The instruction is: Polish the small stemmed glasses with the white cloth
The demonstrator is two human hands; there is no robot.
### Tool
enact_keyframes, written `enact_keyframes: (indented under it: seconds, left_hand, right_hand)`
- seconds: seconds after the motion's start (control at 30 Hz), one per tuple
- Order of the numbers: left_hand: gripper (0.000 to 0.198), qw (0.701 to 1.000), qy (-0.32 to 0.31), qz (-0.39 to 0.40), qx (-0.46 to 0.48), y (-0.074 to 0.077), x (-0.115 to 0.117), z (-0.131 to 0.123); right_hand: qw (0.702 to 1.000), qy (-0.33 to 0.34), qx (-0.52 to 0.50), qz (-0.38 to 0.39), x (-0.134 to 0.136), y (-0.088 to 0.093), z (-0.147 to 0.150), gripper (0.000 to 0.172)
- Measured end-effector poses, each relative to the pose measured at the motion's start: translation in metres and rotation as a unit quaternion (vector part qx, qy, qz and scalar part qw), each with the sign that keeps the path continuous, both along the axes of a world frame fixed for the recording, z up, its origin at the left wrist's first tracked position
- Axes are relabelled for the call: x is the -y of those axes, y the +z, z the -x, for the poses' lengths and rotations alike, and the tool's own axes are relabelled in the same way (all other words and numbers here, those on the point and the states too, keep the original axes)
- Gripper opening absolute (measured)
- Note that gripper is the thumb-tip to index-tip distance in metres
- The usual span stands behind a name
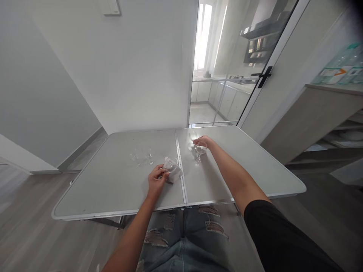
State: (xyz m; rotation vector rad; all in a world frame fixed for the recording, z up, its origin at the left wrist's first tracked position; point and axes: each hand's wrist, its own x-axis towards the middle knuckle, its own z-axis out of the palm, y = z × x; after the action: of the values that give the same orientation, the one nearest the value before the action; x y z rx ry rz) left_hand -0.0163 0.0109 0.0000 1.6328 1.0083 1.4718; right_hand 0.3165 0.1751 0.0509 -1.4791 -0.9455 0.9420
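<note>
My left hand (157, 180) is closed round a clear glass cup (171, 165) with a white cloth (176, 173) against it, low over the grey folding table (119, 189). My right hand (202, 141) reaches farther out and pinches the rim of a second clear glass cup (200, 148) just right of the table's centre seam. Another small glass (193, 136) stands just behind that hand. Several tiny clear glasses (141, 155) stand in a group on the left half, beyond my left hand.
A white wall stands behind the table. To the right of it a glass sliding door (255, 75) opens onto a kitchen. A wooden shelf unit (320, 121) stands at the far right. Wood floor lies on both sides.
</note>
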Motion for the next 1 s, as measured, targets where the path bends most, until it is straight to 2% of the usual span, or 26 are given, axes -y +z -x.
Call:
enact_keyframes:
  seconds: [0.1,0.2,0.3,0.47,0.6,1.0]
  left_hand:
    - [0.024,1.000,-0.005,0.001,0.010,-0.001,0.000,0.000]
    - [0.025,1.000,-0.004,-0.002,0.015,0.001,0.001,-0.001]
    - [0.026,1.000,-0.003,0.008,0.025,0.004,0.002,-0.002]
    - [0.025,0.999,-0.007,0.006,0.037,0.005,0.004,-0.004]
    - [0.024,0.999,-0.003,0.004,0.033,0.005,0.004,-0.004]
    - [0.027,0.999,-0.004,0.001,0.037,0.001,0.002,-0.004]
  right_hand:
    - [1.000,0.028,-0.005,-0.002,0.008,0.004,-0.024,0.030]
    - [0.995,0.033,0.034,-0.089,0.035,-0.002,-0.050,0.040]
    - [0.986,0.021,0.081,-0.145,0.071,-0.022,-0.066,0.046]
    - [0.984,0.013,0.098,-0.146,0.114,-0.059,-0.065,0.051]
    - [0.984,0.009,0.098,-0.145,0.121,-0.070,-0.054,0.052]
    - [0.983,0.005,0.124,-0.137,0.122,-0.065,-0.045,0.052]
